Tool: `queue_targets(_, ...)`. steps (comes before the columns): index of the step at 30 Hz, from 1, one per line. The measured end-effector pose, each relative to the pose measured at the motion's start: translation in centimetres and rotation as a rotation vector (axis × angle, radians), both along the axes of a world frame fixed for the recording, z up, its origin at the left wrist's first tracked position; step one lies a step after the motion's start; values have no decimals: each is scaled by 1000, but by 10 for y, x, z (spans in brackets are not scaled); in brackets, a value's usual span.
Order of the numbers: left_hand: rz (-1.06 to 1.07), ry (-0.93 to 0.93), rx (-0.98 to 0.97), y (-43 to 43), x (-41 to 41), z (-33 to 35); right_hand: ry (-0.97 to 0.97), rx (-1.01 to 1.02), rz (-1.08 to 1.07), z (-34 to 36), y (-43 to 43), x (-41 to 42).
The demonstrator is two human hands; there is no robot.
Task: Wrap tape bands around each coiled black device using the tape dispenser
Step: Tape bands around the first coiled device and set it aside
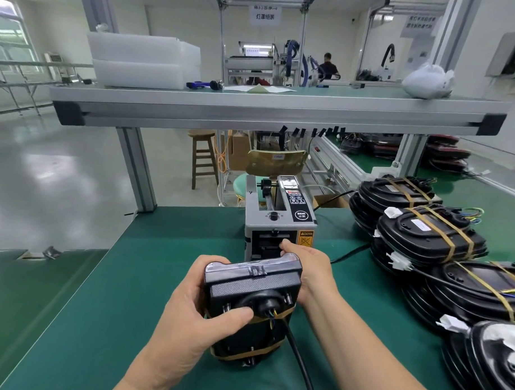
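A black device (253,285) stands on edge on the green mat (160,264), with tan tape bands around its lower part and a black cable leaving its front. My left hand (194,306) grips its left side, thumb pressed on the round cable boss. My right hand (306,263) reaches past the device's right side, with its fingertips at the outlet slot of the grey tape dispenser (278,219) just behind. Whether the fingers pinch a piece of tape is hidden.
Several taped black devices (427,235) are stacked along the right of the mat, with wires and white connectors sticking out. An aluminium shelf (277,108) spans overhead. The dispenser's power cable (350,252) trails right. A stool and chair stand beyond the table edge.
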State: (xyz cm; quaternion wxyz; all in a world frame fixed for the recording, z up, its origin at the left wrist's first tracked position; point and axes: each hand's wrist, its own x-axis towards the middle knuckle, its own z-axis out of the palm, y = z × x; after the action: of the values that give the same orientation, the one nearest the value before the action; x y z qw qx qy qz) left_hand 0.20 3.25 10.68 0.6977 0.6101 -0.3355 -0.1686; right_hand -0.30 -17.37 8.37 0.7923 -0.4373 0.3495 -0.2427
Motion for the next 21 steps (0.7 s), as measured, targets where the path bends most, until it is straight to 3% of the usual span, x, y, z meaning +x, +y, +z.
queue_targets(11, -20, -19, 1, -2, -1, -1, 57, -77, -67, 3, 5, 3)
queue_targets(21, 121, -45, -64, -4, 0, -7, 113, -101, -82, 5, 10, 5)
